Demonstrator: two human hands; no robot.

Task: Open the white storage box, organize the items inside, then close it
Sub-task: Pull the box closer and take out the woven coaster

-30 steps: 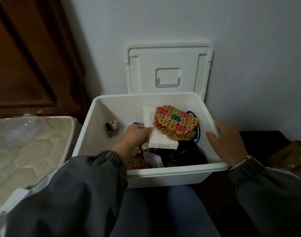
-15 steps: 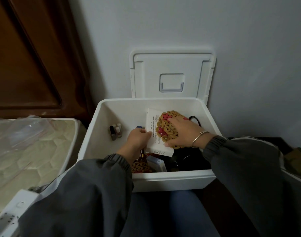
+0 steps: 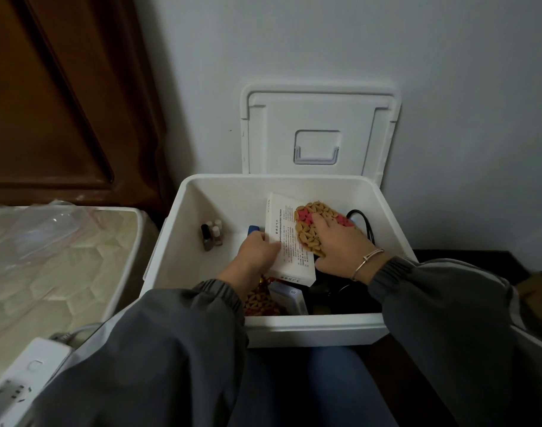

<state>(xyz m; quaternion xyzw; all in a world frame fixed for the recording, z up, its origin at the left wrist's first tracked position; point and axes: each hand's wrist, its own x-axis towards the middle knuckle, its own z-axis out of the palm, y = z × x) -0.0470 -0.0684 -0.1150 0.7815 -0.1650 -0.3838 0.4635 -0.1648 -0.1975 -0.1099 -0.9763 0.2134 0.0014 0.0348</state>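
**Both hands working inside the open box**

I am reaching into the white storage box (image 3: 201,208), whose lid (image 3: 319,118) is leaning upright against the wall behind it. My left hand (image 3: 257,252) is gripping the left edge of a printed white carton (image 3: 289,241). My right hand (image 3: 340,248) is lying with spread fingers on the beaded mat (image 3: 306,232) sitting on that carton; I cannot tell whether my thumb is hooking under it. Small bottles (image 3: 212,235) are standing by the box's left wall.
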